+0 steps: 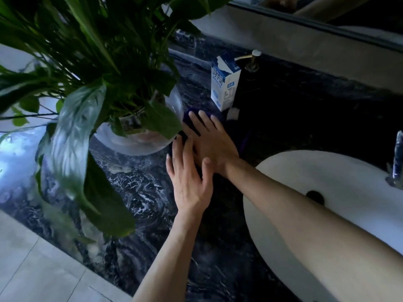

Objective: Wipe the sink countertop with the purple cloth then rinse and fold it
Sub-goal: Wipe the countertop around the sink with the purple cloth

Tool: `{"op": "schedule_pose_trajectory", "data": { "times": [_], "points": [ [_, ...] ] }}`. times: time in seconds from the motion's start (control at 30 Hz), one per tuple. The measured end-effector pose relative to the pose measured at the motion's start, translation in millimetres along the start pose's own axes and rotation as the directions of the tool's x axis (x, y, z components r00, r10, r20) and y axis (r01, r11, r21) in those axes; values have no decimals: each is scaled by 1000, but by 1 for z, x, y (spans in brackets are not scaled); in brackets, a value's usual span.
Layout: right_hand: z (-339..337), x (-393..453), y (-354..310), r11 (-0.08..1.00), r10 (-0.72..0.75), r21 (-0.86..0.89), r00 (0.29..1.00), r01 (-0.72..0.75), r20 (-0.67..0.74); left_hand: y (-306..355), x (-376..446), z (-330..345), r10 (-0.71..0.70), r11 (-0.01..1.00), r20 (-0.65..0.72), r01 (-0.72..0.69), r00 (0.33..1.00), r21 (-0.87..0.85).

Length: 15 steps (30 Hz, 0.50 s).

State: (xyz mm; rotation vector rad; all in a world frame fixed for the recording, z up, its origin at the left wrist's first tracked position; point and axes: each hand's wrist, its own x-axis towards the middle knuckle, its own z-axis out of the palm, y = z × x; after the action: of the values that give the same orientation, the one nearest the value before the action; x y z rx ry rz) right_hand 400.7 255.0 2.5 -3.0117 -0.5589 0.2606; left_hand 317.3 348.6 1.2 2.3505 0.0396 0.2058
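The purple cloth point(237, 138) lies flat on the dark marbled countertop point(135, 192), between the glass plant bowl and the white sink point(327, 171). Both hands lie flat on top of it with fingers spread. My right hand point(212, 140) covers the cloth's middle, its fingertips near the far edge. My left hand point(188, 177) rests on the near left part, thumb touching my right wrist. Most of the cloth is hidden under the hands or lost in shadow.
A round glass bowl point(139, 140) with a large leafy plant point(87, 73) stands just left of the hands. A blue-and-white carton point(224, 83) and a soap pump point(250, 59) stand behind. The faucet point(397, 162) is at the right. The counter's front edge point(65, 253) runs lower left.
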Motion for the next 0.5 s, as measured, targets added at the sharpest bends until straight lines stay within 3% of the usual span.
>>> {"op": "schedule_pose_trajectory", "data": {
  "times": [0.17,0.3,0.5],
  "points": [
    [-2,-57,-22,999,34,-5,996,-33,77,-3,-6,-7,-32,989,-55,24,998,-145],
    [6,-113,-51,995,91,35,982,-98,164,-16,-29,-22,-60,978,23,64,998,-197],
    [28,-216,-106,959,175,217,983,-184,57,-34,-74,-45,25,989,169,1,985,-151]
  ]
}}
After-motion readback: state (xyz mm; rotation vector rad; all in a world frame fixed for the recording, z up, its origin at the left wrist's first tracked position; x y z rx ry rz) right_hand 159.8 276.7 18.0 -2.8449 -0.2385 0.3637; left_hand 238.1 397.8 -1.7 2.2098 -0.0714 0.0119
